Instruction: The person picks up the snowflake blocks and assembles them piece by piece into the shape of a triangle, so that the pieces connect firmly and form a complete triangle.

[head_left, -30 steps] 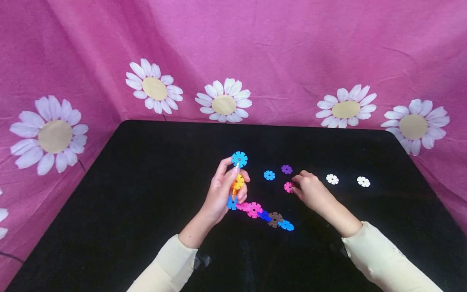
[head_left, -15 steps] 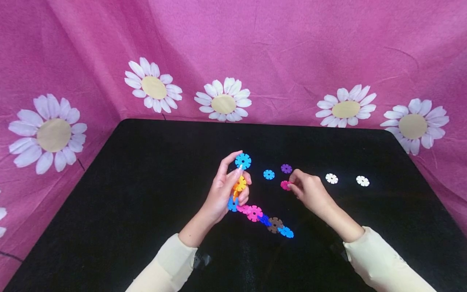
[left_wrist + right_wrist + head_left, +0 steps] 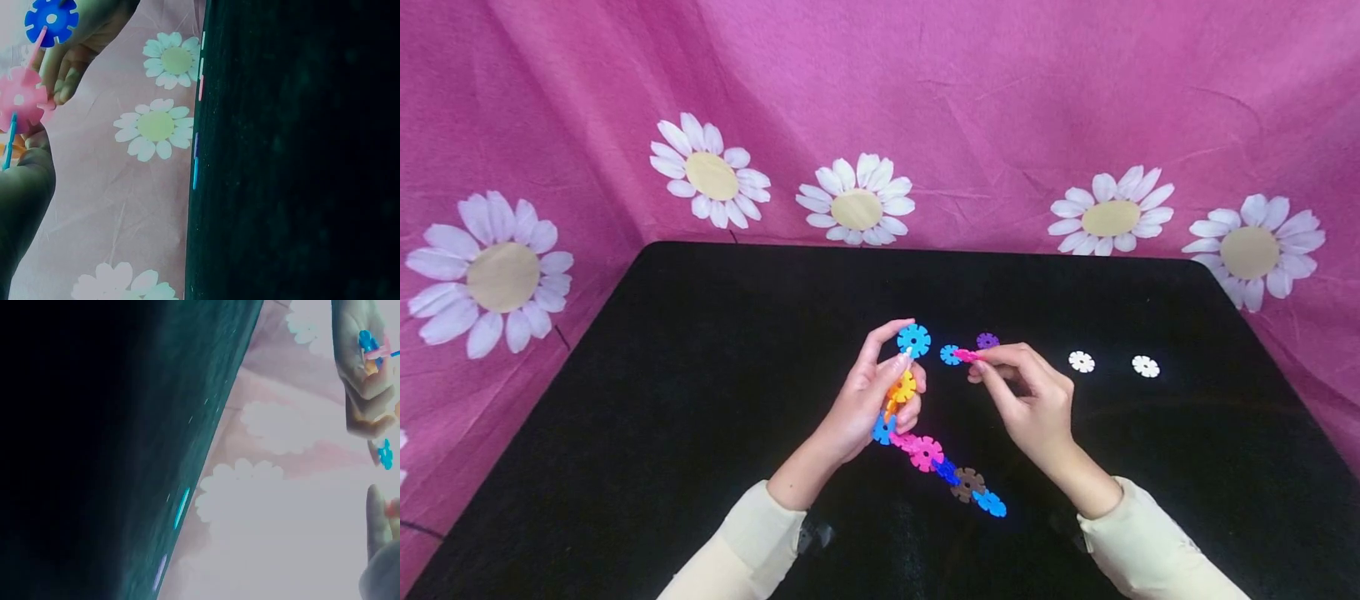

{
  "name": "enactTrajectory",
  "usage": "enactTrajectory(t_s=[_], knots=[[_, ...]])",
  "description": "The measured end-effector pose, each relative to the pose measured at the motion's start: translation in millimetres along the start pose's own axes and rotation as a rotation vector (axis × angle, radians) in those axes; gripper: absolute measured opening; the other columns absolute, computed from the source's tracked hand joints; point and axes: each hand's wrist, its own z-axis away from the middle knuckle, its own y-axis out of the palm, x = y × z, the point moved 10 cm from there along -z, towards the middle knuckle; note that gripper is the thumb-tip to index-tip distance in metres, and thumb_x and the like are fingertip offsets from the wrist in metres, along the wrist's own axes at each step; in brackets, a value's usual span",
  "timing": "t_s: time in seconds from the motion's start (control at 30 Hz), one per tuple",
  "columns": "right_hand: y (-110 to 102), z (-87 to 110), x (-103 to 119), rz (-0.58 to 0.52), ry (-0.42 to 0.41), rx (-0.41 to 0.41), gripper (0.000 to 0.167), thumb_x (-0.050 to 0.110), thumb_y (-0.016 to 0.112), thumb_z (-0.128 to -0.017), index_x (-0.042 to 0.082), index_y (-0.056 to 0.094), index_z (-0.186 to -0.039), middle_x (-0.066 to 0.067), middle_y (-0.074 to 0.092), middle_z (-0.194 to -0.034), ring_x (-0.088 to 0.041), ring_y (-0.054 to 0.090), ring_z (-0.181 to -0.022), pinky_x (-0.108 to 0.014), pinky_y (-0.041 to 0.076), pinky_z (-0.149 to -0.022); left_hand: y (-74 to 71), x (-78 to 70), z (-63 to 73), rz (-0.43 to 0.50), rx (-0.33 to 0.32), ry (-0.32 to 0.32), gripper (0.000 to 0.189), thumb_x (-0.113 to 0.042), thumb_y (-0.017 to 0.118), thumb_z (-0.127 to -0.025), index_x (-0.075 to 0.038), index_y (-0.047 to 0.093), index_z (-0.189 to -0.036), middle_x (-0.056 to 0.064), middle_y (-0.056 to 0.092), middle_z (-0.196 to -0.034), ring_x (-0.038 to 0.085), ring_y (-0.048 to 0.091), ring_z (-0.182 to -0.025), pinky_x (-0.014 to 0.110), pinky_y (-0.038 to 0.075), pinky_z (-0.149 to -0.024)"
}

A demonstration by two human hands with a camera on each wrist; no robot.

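Observation:
My left hand [image 3: 867, 396] grips a chain of interlocking notched plastic discs [image 3: 927, 453] between thumb and fingers. Its upper end is a light blue disc [image 3: 913, 341] beside the index fingertip. Below that comes a yellow disc [image 3: 903, 386], partly covered by the thumb and fingers. Pink, dark blue, brown and blue discs trail off to the lower right. Thumb and index finger of my right hand [image 3: 1037, 400] pinch a pink disc [image 3: 966, 355], seen nearly edge-on, to the right of the chain's upper end. In the left wrist view, the chain's dark blue disc [image 3: 60, 31] shows large.
On the black table [image 3: 737, 350] lie loose discs. A blue one [image 3: 948, 355] is partly overlapped by the held pink disc, with a purple one [image 3: 987, 340] just behind. Farther right are two white discs [image 3: 1082, 362]. A pink flowered cloth [image 3: 985, 108] hangs behind the table.
My right hand has picked the pink disc off the table and carried it left and up towards the chain. The left hand has shifted slightly right, and the chain's tail has swung lower.

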Motion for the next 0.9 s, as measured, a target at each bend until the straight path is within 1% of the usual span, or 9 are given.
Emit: enactTrajectory(t_s=[0.1,0.2,0.3,0.43,0.57,0.7,0.9], knots=[[2.9,0.1,6.7,-0.017,-0.047,-0.021,0.015,-0.002,0.075,-0.080,-0.006,0.069,-0.094,-0.019,0.072,-0.083,-0.004,0.073,-0.082,-0.012,0.054,-0.077,3.4,1.5,0.9,-0.005,0.017,-0.015,0.044,-0.014,0.037,-0.103,-0.024,0.025,-0.144,-0.003,0.059,-0.088,0.005,0.055,-0.053,0.017,0.049,-0.055],[6.0,0.2,12.0,-0.034,-0.090,-0.026,0.018,0.009,0.073,-0.086,-0.007,0.069,-0.093,-0.019,0.072,-0.082,-0.005,0.073,-0.083,-0.012,0.054,-0.078,5.9,2.5,1.3,-0.003,0.032,-0.025,0.044,-0.013,0.037,-0.103,-0.024,0.025,-0.144,-0.002,0.059,-0.088,0.004,0.055,-0.053,0.017,0.048,-0.055],[9.0,-0.4,16.7,-0.046,-0.124,-0.029,0.022,0.014,0.071,-0.089,-0.007,0.069,-0.092,-0.019,0.072,-0.081,-0.009,0.073,-0.082,-0.014,0.055,-0.080,7.0,3.6,1.1,-0.004,0.041,-0.033,0.043,-0.013,0.037,-0.103,-0.025,0.026,-0.143,-0.003,0.059,-0.088,0.004,0.055,-0.053,0.017,0.048,-0.055],[10.5,-0.9,19.8,-0.034,-0.151,-0.045,0.025,0.018,0.069,-0.090,-0.007,0.069,-0.090,-0.018,0.072,-0.080,-0.014,0.072,-0.077,-0.014,0.055,-0.080,8.0,4.0,1.0,-0.012,0.052,-0.037,0.042,-0.014,0.038,-0.103,-0.025,0.027,-0.142,-0.003,0.059,-0.088,0.005,0.055,-0.054,0.017,0.049,-0.056],[10.9,-1.0,20.3,-0.030,-0.170,-0.057,0.026,0.019,0.069,-0.091,-0.007,0.069,-0.089,-0.018,0.071,-0.079,-0.017,0.072,-0.075,-0.014,0.054,-0.081,8.3,3.7,1.2,-0.015,0.061,-0.035,0.041,-0.014,0.039,-0.103,-0.024,0.028,-0.142,-0.003,0.059,-0.088,0.005,0.055,-0.054,0.017,0.049,-0.056],[11.0,-1.3,21.1,-0.038,-0.187,-0.067,0.026,0.018,0.069,-0.091,-0.007,0.069,-0.088,-0.018,0.071,-0.079,-0.015,0.072,-0.076,-0.014,0.054,-0.082,8.6,3.0,1.1,-0.019,0.077,-0.021,0.040,-0.013,0.040,-0.103,-0.026,0.030,-0.140,-0.004,0.060,-0.088,0.005,0.056,-0.055,0.017,0.050,-0.057],[12.8,-1.7,21.3,-0.056,-0.191,-0.062,0.026,0.018,0.069,-0.090,-0.008,0.069,-0.088,-0.019,0.071,-0.079,-0.014,0.073,-0.079,-0.015,0.055,-0.083,10.5,2.7,1.0,-0.052,0.103,-0.011,0.041,-0.011,0.039,-0.103,-0.023,0.029,-0.140,-0.003,0.059,-0.088,0.004,0.056,-0.055,0.017,0.050,-0.057]])
